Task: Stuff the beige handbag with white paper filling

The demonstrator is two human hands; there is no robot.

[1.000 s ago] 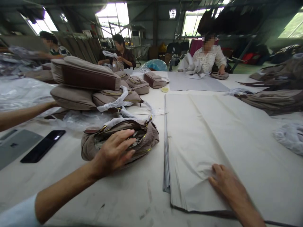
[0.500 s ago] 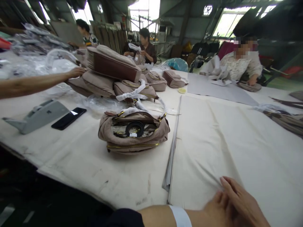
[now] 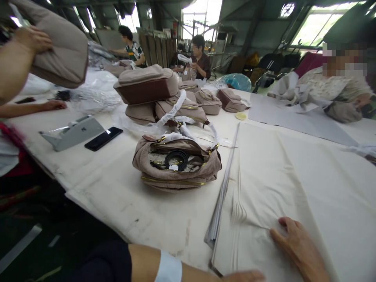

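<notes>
My right hand [image 3: 299,244] rests on a stack of large off-white sheets [image 3: 264,168], thumb and fingers a little apart on the top sheet. A crease runs to its fingertips, and the sheets' left edges lie fanned. My left forearm, with a white band [image 3: 169,266] round it, reaches in from below. Only part of my left hand [image 3: 243,276] shows at the bottom edge by the stack; its fingers are out of frame. Left of the stack stands an open taupe corduroy handbag [image 3: 178,184] with gold zips, wrapped handles and a coiled black strap [image 3: 176,159] inside.
More taupe bags [image 3: 147,88] are piled behind the handbag. A grey tape dispenser [image 3: 78,133] and a black phone [image 3: 103,138] lie on the left. At the upper left another person's hand [image 3: 33,39] holds up a bag [image 3: 63,51]. Several co-workers are around the table.
The other person's hand has lifted a bag from the pile. My left hand has moved down and away from my right. The sheets' left edges have fanned apart. The view has turned left.
</notes>
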